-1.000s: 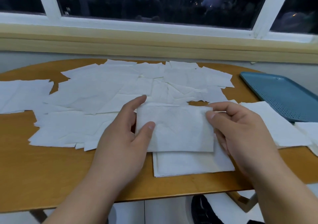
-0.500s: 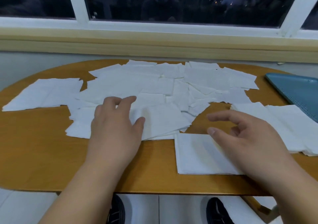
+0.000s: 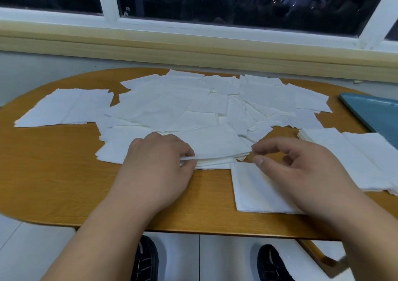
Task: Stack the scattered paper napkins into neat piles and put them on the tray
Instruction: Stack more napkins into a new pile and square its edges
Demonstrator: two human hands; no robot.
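The left hand (image 3: 157,166) is lying knuckles up on the near part of the wooden table (image 3: 53,173). Its thumb and forefinger are pinching the near edge of a white paper napkin (image 3: 215,142), and the other fingers are curling under. The right hand (image 3: 301,173) is hovering beside that napkin's right corner. Its forefinger and thumb are curving toward each other with a narrow gap between them, gripping nothing; whether the fingertip is touching the corner I cannot tell. The napkin is lying flat and slightly creased on top of the scattered napkins (image 3: 172,99) spreading over the table's middle. A squared small pile (image 3: 254,194) is sitting under the right wrist. Two more stacks (image 3: 333,151) are lying just beside the blue tray (image 3: 370,112) at the right edge.
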